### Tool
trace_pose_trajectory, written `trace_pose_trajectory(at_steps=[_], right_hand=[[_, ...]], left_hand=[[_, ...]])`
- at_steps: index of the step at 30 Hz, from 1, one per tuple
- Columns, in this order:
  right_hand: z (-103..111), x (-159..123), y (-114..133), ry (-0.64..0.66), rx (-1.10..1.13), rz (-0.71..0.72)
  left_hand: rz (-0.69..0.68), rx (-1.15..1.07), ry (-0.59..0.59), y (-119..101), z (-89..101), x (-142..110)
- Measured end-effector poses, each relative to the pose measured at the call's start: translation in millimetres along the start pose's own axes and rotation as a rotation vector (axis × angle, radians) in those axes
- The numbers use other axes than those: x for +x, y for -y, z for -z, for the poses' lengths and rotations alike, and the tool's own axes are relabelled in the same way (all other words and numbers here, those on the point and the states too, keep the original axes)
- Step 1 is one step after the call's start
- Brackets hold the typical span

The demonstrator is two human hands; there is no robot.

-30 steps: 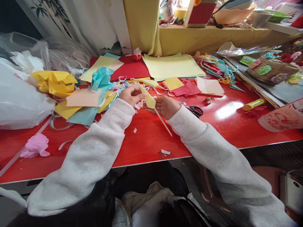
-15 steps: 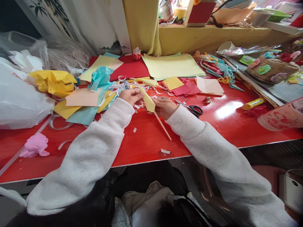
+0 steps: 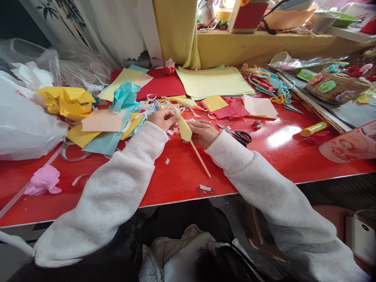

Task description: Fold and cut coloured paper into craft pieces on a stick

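Over the red table, my left hand (image 3: 163, 119) pinches the upper left edge of a pale yellow folded paper (image 3: 185, 129). My right hand (image 3: 203, 133) is closed around the paper's right side, its fingertips partly hidden behind it. A thin wooden stick (image 3: 200, 159) sticks out from the paper's lower end and slants down to the right. How the stick sits inside the paper is hidden. White paper scraps (image 3: 170, 132) lie under and beside my hands. A pair of scissors (image 3: 242, 137) with black handles rests just right of my right hand.
Coloured paper sheets (image 3: 216, 82) are stacked at the back. Crumpled yellow paper (image 3: 67, 102) and a white plastic bag (image 3: 26, 121) fill the left side. A pink crumpled piece (image 3: 44, 180) lies front left. At right are a glue stick (image 3: 315, 129) and a pink cup (image 3: 348, 145).
The yellow paper and its stick have turned slightly, the stick's free end swinging down and left. My right hand has gone from an open palm to fingers closed on the paper.
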State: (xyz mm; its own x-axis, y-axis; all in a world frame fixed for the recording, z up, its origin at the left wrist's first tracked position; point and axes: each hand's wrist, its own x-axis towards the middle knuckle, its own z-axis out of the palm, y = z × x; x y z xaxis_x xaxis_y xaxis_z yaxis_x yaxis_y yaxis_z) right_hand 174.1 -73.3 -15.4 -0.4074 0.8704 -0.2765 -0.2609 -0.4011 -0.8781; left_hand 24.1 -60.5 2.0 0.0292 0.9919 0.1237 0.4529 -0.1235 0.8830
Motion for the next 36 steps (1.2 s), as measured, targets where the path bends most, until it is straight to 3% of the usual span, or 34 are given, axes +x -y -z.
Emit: trace_pose_trajectory(at_steps=[7,15,19,24,27,36], right_hand=[[-9,-5,6,-0.037,-0.014,-0.020],[-8,-6,8,-0.001,0.009,-0.026],[-6,-5,7,0.013,0.012,-0.021],[-8,-5,7,0.006,-0.008,-0.025],[-10,-7,7,0.031,-0.056,0.002],[-8,-7,6,0.089,-0.212,-0.002]], left_hand=[[-0.081,0.454,-0.043,-10,0.5,-7],[-0.098,0.599,-0.063,-3,-0.7,-4],[-0.044,0.496,-0.059,-3,-0.4,-4],[0.023,0.143,0.057,2,-2.4,0],[0.027,-0.026,0.063,5,-3.9,2],[0.033,-0.127,0.037,5,-3.2,3]])
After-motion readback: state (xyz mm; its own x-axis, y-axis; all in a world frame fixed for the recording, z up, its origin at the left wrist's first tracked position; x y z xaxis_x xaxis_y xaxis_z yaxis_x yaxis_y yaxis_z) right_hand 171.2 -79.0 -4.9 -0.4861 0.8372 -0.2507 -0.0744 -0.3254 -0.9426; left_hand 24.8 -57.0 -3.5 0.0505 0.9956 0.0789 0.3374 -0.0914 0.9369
